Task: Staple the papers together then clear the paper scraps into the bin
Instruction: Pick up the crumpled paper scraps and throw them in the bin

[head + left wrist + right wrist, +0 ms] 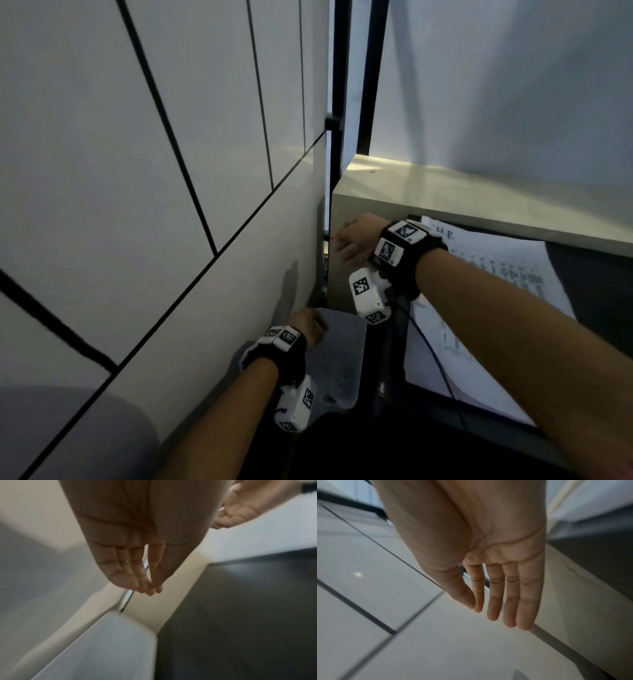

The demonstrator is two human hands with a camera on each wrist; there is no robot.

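Note:
My left hand (310, 327) hangs low beside the wall, above a pale bin (342, 353). In the left wrist view its fingers (145, 585) point down, straight and close together, with nothing in them, and the bin's white rim (106, 649) lies below. My right hand (349, 243) is higher, at the corner of a beige ledge, palm flat and fingers (494, 608) straight, empty. A printed paper sheet (489, 284) lies on the dark desk under my right forearm. Some dark specks show inside the bin; I cannot tell what they are.
A white panelled wall (154, 171) with dark seams fills the left. A beige ledge (445, 195) runs along the desk's far side. A black cable (431, 353) trails from the right wrist camera across the paper. The dark desk (603, 294) extends right.

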